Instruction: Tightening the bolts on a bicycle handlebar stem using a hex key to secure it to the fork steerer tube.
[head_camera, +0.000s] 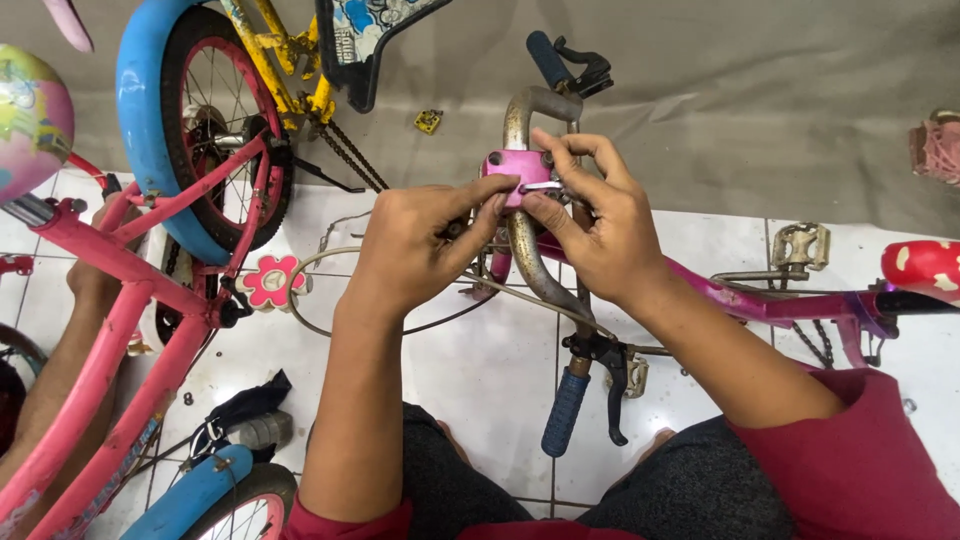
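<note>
My left hand (420, 245) pinches the pink stem clamp (512, 165) of a small bicycle's bent metal handlebar (527, 255). My right hand (590, 215) grips a small silver key-like tool (540, 186) at the same clamp, fingers curled over the bar. The handlebar has blue grips, one near my knees (565, 412) and one far (548, 58), each with a black brake lever. The magenta bike frame (760, 300) runs off to the right.
A pink bike frame (110, 330) with a blue-fendered wheel (205, 130) lies at left, another person's arm (60, 370) beside it. A yellow frame (280, 60), a red saddle (925, 268), a pedal (800, 245), a black rag (240, 410) and a small yellow part (428, 121) lie on the tile floor.
</note>
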